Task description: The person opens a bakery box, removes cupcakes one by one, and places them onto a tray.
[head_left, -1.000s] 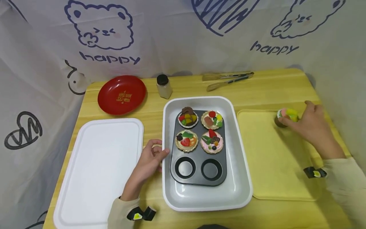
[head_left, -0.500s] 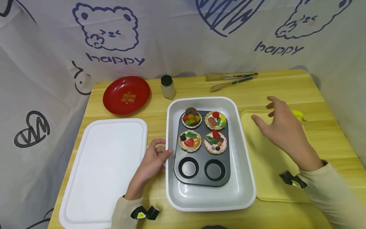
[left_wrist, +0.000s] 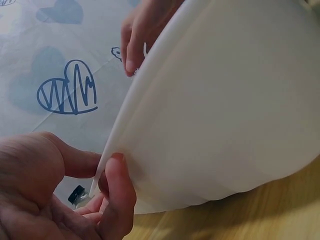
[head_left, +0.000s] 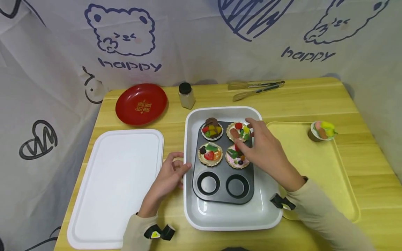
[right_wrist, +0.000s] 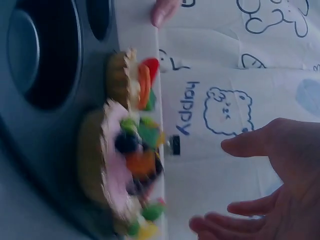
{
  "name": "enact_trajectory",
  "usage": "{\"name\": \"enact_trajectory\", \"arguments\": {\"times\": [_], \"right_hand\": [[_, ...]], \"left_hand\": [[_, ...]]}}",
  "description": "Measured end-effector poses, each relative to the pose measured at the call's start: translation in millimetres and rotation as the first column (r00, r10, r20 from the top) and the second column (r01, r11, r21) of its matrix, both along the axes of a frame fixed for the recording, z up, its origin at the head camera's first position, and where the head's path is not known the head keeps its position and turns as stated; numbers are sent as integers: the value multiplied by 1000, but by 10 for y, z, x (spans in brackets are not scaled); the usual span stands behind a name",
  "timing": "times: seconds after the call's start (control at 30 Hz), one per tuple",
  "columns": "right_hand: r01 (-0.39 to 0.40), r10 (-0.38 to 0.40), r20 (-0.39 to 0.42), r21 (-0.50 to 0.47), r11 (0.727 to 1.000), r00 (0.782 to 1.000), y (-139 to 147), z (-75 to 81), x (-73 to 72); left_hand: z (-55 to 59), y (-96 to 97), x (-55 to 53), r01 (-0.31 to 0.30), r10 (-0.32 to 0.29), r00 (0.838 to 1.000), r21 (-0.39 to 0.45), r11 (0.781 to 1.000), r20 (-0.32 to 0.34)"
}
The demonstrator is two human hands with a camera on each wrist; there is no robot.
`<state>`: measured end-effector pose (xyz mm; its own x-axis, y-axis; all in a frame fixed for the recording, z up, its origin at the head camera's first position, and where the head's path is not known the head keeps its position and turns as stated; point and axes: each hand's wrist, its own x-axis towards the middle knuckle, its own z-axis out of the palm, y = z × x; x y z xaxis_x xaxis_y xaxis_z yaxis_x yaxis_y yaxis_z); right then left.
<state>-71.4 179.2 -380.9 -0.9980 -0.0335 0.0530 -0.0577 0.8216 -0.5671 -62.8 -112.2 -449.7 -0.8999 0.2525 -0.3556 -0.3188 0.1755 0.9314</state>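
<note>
Left hand [head_left: 168, 175] pinches white tub [head_left: 221, 215]; right hand [head_left: 269, 155] hovers, spread, by colourful fruit tarts [head_left: 236, 161].

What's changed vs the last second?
Right hand let go of the cupcake on the yellow tray and moved left, now over the tarts on the pan's right side. Left hand still pinches the basin rim; tarts unmoved.
</note>
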Motion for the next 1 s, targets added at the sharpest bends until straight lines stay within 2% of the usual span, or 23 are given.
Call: {"name": "enact_trajectory", "arguments": {"times": [0.2,0.43,0.7,1.0], "right_hand": [[10,-10,15,26,1000,1000,-107,-195,17],[28,-35,78,89,996,996,-144,-363,87],[-19,-8,174,150,988,985,-161,-451,108],[-59,17,224,182,982,975,-126,-486,91]], "left_hand": [[-36,-10,14,4,-4,1000,-5,1000,5],[-41,-3,11,6,-6,1000,3,1000,4],[-42,-12,6,6,-6,1000,17,1000,12],[-27,-22,-14,7,-8,1000,29,1000,12]]}}
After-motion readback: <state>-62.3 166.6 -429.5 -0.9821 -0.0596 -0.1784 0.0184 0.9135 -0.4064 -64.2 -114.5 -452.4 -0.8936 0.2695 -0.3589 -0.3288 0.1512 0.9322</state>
